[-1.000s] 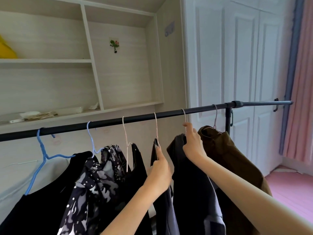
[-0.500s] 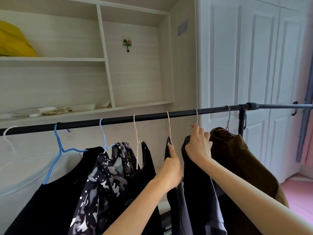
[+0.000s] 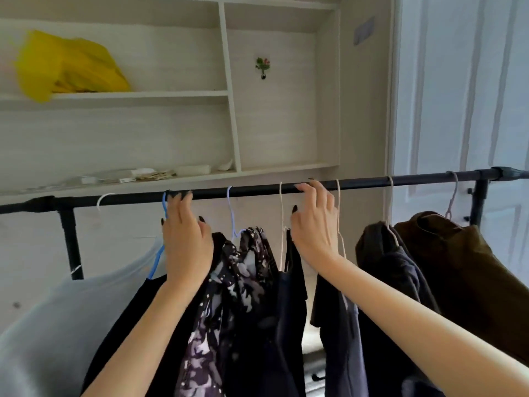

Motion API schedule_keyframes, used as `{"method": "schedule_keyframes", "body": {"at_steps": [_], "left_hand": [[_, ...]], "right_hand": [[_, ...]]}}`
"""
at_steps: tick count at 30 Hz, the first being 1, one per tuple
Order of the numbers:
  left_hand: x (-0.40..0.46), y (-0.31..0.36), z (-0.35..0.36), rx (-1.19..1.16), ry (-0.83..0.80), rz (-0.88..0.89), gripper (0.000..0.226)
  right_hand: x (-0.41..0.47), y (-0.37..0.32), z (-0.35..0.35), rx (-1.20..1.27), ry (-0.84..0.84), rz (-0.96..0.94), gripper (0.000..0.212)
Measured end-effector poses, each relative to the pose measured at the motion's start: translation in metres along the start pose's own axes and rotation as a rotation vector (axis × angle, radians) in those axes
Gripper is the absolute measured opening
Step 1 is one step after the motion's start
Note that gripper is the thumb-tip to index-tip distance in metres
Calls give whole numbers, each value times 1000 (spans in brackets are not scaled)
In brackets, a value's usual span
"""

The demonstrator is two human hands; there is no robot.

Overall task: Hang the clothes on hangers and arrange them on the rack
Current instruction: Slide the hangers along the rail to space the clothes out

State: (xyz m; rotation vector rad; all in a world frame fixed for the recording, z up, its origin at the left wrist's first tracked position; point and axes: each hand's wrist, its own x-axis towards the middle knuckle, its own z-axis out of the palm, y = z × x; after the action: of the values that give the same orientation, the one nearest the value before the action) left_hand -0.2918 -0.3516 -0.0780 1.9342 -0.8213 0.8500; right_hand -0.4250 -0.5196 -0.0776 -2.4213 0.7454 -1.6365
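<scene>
A yellow bag (image 3: pixel 65 65) sits on the upper-left shelf (image 3: pixel 137 95). Both hands reach the black rack rail (image 3: pixel 257 191): left hand (image 3: pixel 186 242) fingers curled at the blue hanger (image 3: pixel 160 239), right hand (image 3: pixel 315 227) fingers loosely spread, touching the rail among hanging clothes (image 3: pixel 249 282).

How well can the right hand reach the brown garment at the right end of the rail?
Probably yes. The right hand is up at the rail, and only the dark grey garment hangs between it and the brown garment; it can pass in front.
</scene>
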Motion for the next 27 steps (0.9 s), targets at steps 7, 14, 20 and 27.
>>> {"method": "schedule_keyframes", "body": {"at_steps": [7,14,20,27], "left_hand": [[13,-109,-68,258,-21,-192,51],[10,-153,-108,384,-78,-207,52],[-12,-201,-128,452,-448,-372,41],[-14,-217,-126,325,-481,-380,43]], "right_hand": [[-4,-89,45,51,-66,-214,49],[0,-152,87,7,-208,-321,46],[-8,-187,119,-80,-295,-339,51],[-10,-198,123,-106,-326,-313,55]]}}
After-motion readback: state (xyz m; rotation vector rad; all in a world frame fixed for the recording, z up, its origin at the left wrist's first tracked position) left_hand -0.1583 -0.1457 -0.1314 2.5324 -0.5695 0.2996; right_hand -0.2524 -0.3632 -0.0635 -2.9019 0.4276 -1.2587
